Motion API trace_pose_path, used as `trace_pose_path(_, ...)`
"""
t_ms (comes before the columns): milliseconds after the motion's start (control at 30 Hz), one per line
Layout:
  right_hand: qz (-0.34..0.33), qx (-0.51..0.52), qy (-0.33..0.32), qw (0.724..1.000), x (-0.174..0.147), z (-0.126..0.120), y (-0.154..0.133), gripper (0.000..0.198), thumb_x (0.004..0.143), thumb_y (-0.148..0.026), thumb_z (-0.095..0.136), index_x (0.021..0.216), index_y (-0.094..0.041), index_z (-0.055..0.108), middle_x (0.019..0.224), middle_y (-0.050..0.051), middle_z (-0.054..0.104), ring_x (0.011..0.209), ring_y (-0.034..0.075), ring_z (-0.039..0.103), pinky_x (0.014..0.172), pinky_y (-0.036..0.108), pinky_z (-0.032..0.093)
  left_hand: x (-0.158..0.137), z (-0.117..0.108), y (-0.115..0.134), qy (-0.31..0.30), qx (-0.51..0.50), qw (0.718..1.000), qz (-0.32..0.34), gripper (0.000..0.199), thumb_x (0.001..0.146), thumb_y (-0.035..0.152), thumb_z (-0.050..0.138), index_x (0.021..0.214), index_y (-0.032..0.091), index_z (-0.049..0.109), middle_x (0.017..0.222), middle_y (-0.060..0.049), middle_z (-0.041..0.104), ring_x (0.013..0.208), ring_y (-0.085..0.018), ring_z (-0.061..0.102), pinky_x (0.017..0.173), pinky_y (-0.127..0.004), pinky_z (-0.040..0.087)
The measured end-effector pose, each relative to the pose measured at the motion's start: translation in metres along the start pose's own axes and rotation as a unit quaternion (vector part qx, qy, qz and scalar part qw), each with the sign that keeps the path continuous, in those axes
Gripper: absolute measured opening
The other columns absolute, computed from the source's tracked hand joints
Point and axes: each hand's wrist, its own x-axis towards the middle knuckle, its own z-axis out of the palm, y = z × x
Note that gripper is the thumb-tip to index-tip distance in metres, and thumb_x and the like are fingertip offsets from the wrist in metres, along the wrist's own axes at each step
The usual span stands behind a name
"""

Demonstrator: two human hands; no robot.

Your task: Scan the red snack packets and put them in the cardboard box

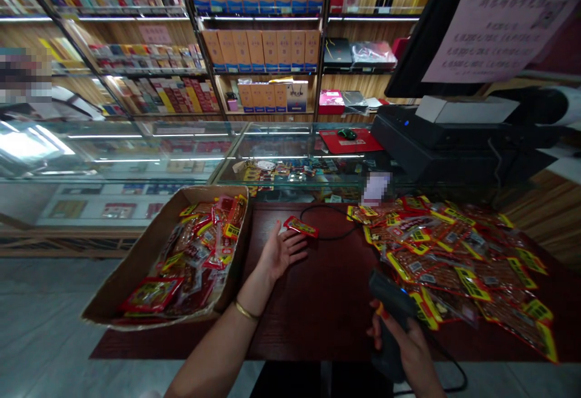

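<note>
My left hand point(282, 254) is over the dark red table with its palm up and its fingers spread. Just beyond its fingertips is a small red snack packet point(301, 227); I cannot tell whether they touch. In my right hand point(403, 340) is a dark barcode scanner point(394, 301), gripped by its handle, with a small blue light on its head. To the left stands a cardboard box point(245, 228) holding many red and yellow snack packets point(200, 241). On the right side of the table lies a heaped pile of snack packets point(454, 253).
Behind the table runs a glass display counter point(181, 144) with a red mouse pad point(351, 141) on top. A monitor point(431, 29) and a black cash drawer point(408, 144) stand at the right. A cable point(336, 239) curves across the table. Shelves of boxed goods line the wall.
</note>
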Motion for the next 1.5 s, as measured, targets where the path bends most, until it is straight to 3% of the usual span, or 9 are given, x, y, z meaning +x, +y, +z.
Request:
trace_pose_path(233,-0.024,-0.003,0.021,0.999,-0.002,0.003,0.003,0.050,0.075,-0.062,0.085,0.097,-0.019,0.074,0.060,-0.003,0.066,0.044,0.014,0.060,0.062,0.034,0.060,-0.005,0.004,-0.009,0.138,0.371,0.888,0.235,0.026,0.088,0.046,0.065,0.078,0.022,0.063,0.080,-0.007,0.072,0.086,-0.026,0.071,0.079,-0.034,0.055)
trace_pose_path(400,-0.010,0.007,0.001,1.000,0.004,-0.001,0.005,0.053,0.071,-0.065,0.086,0.094,-0.019,0.073,0.058,-0.002,0.065,0.043,0.015,0.060,0.058,0.034,0.059,0.003,0.017,-0.014,0.068,0.668,0.652,0.351,0.042,0.092,0.022,0.054,0.133,0.020,0.063,0.146,-0.015,0.063,0.141,-0.033,0.050,0.121,-0.054,0.031)
trace_pose_path(533,-0.021,0.023,0.009,0.999,0.008,-0.002,0.011,0.055,0.070,-0.065,0.086,0.094,-0.018,0.073,0.055,-0.003,0.063,0.039,0.014,0.057,0.053,0.033,0.056,0.007,0.018,-0.019,0.059,0.737,0.600,0.305,0.063,0.082,0.022,0.065,0.144,0.017,0.054,0.146,-0.019,0.059,0.140,-0.039,0.048,0.124,-0.063,0.019)
trace_pose_path(633,-0.027,0.029,0.004,0.999,0.009,-0.002,0.016,0.053,0.072,-0.063,0.086,0.096,-0.017,0.073,0.056,-0.003,0.063,0.040,0.013,0.057,0.055,0.033,0.057,0.007,0.015,-0.019,0.060,0.695,0.642,0.319,0.060,0.076,0.017,0.071,0.135,0.018,0.059,0.128,-0.016,0.066,0.123,-0.034,0.059,0.112,-0.051,0.040)
trace_pose_path(833,-0.018,0.016,0.020,1.000,0.008,0.000,0.014,0.057,0.070,-0.065,0.086,0.098,-0.017,0.072,0.056,-0.002,0.063,0.042,0.014,0.059,0.045,0.027,0.049,0.015,0.010,-0.026,0.074,0.362,0.891,0.266,0.041,0.069,0.039,0.086,0.095,0.019,0.062,0.078,0.002,0.064,0.074,-0.018,0.062,0.069,-0.028,0.048)
trace_pose_path(900,-0.017,-0.006,0.032,0.999,0.008,0.004,0.010,0.059,0.070,-0.067,0.085,0.097,-0.017,0.073,0.057,-0.002,0.063,0.044,0.015,0.060,0.044,0.025,0.046,0.018,0.007,-0.028,0.072,0.250,0.936,0.237,0.033,0.077,0.047,0.077,0.083,0.020,0.059,0.066,0.005,0.058,0.064,-0.015,0.057,0.061,-0.025,0.044)
trace_pose_path(1200,-0.076,-0.311,0.035,0.947,-0.011,0.036,-0.018,0.060,0.077,-0.081,0.066,0.069,-0.022,0.072,0.057,0.006,0.070,0.054,0.023,0.068,0.055,0.032,0.052,0.014,0.002,-0.024,0.011,0.048,0.976,0.214,0.062,0.073,0.039,0.083,0.126,0.021,0.057,0.097,-0.005,0.078,0.080,-0.021,0.076,0.079,-0.035,0.060)
trace_pose_path(1333,-0.095,-0.377,0.022,0.921,-0.018,0.047,-0.033,0.059,0.083,-0.080,0.058,0.068,-0.024,0.071,0.059,0.007,0.074,0.057,0.026,0.072,0.061,0.033,0.054,0.010,0.010,-0.027,-0.066,-0.005,0.982,0.179,0.058,0.068,0.036,0.089,0.118,0.014,0.070,0.105,-0.011,0.080,0.088,-0.026,0.077,0.090,-0.043,0.060)
trace_pose_path(1500,-0.108,-0.394,0.038,0.912,-0.019,0.047,-0.038,0.059,0.082,-0.081,0.056,0.069,-0.025,0.070,0.057,0.008,0.074,0.056,0.028,0.073,0.059,0.034,0.053,0.009,0.013,-0.028,-0.038,0.015,0.984,0.174,0.044,0.067,0.027,0.087,0.107,0.013,0.076,0.103,-0.012,0.082,0.091,-0.027,0.078,0.090,-0.040,0.060)
